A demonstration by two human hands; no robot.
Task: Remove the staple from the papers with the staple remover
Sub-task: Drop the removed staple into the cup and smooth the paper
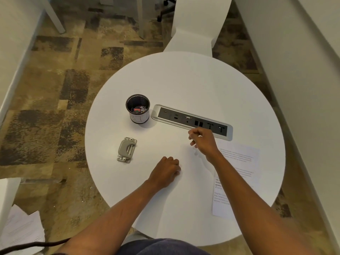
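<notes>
So from the head cam: the staple remover [127, 150] sits on the round white table [184, 85] well off to the left, around 9 o'clock from the left hand [165, 172], its long axis running roughly 12 to 6 with a slight tilt. The left hand is clearly the nearer one. The papers [239, 162] lie at about 3 o'clock, partly under the right forearm. Left hand is curled into a loose fist, knuckles resting on the tabletop — can't see anything in it. Right hand [202, 142] hovers just in front of the power outlet strip [192, 121], fingers pinched shut; whether there's something tiny between them, I can't tell. The mesh cup [138, 110] sits at 12 o'clock from the remover. My guess — left hand reaches for the tool first.
</notes>
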